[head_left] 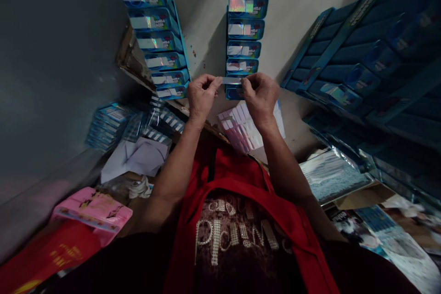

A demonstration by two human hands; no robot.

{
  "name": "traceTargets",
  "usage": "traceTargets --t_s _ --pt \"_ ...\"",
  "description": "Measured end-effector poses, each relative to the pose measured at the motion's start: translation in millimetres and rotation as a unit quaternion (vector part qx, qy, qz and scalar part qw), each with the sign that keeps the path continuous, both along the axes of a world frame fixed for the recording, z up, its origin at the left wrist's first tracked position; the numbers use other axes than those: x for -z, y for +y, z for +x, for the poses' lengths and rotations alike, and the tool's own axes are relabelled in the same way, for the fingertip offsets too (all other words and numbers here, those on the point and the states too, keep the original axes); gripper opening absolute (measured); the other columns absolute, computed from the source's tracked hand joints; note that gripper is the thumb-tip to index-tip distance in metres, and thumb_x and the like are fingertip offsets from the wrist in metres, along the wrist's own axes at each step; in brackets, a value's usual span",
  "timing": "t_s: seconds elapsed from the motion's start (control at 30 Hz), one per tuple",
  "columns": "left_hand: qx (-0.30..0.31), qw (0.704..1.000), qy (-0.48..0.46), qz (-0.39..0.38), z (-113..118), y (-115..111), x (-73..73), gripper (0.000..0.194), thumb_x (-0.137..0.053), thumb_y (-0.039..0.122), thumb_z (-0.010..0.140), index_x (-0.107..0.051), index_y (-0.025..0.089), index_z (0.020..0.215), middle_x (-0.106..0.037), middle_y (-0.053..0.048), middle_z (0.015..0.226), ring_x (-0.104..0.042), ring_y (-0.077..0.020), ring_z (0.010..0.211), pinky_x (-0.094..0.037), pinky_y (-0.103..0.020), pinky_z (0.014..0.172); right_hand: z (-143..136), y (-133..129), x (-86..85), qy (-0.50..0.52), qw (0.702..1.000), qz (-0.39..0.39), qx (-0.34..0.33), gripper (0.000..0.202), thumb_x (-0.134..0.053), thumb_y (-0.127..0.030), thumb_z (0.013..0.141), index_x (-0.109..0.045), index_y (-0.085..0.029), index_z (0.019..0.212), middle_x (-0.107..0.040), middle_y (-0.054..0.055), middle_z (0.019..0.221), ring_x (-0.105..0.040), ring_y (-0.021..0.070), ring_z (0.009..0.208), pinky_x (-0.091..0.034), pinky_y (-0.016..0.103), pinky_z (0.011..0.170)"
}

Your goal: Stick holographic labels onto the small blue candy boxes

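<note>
Between my two hands a narrow silvery sticker strip [231, 81] is stretched level. My left hand [202, 95] pinches its left end with thumb and finger. The right end is pinched by my right hand [261, 97]. Behind the strip runs a middle row of small blue boxes [244, 29], most of them bearing a shiny label on the left part. The strip hangs over or lies against the nearest box [234, 93]; I cannot tell which. A sheet of stickers [241, 124] lies on the table below my hands, partly covered by my right wrist.
Another row of labelled blue boxes [161, 40] stands at the left table edge. Large stacks of blue boxes [347, 50] rise on the right. Lower left are a pile of blue packs [108, 126], white paper [136, 158] and a pink bag [94, 211]. An open carton [361, 195] sits lower right.
</note>
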State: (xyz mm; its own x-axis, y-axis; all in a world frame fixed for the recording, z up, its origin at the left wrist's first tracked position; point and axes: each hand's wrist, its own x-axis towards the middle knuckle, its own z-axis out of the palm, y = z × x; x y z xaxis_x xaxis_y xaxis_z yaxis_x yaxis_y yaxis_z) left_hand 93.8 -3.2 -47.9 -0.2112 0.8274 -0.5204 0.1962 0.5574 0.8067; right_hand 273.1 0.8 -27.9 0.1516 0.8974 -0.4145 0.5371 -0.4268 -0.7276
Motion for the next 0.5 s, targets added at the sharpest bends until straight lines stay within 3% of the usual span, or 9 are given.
traceTargets --t_s 0.27,0.37,0.5 --pt "-0.004 1.0 -0.006 -0.004 2.1 -0.2 8.8 0.035 -0.079 0.052 0.094 -0.066 0.023 0.079 -0.063 0.002 0.07 -0.066 -0.0141 0.071 -0.051 -0.022 0.061 4.5 -1.4 8.4 -0.048 0.998 0.029 -0.023 0.032 -0.06 -0.052 0.105 -0.069 -0.023 0.095 -0.072 0.006 0.09 -0.072 0.0279 0.106 -0.059 0.041 0.092" --pt "-0.023 0.995 -0.077 -0.056 5.9 2.5 16.0 0.036 -0.078 0.052 0.092 -0.063 0.022 0.08 -0.064 0.001 0.072 -0.068 -0.014 0.071 -0.053 -0.022 0.063 11.1 2.2 18.4 -0.066 0.996 0.042 -0.037 0.036 -0.062 -0.057 0.104 -0.065 -0.023 0.091 -0.069 0.005 0.087 -0.072 0.0282 0.104 -0.06 0.042 0.091" --pt "-0.065 0.967 -0.191 -0.155 6.8 5.5 27.1 0.033 -0.082 0.045 0.086 -0.06 0.022 0.08 -0.066 0.001 0.073 -0.069 -0.0148 0.07 -0.058 -0.025 0.064 15.1 6.1 28.4 -0.063 0.996 0.043 -0.046 0.04 -0.062 -0.063 0.104 -0.061 -0.025 0.091 -0.067 0.004 0.085 -0.072 0.0279 0.103 -0.06 0.042 0.089"
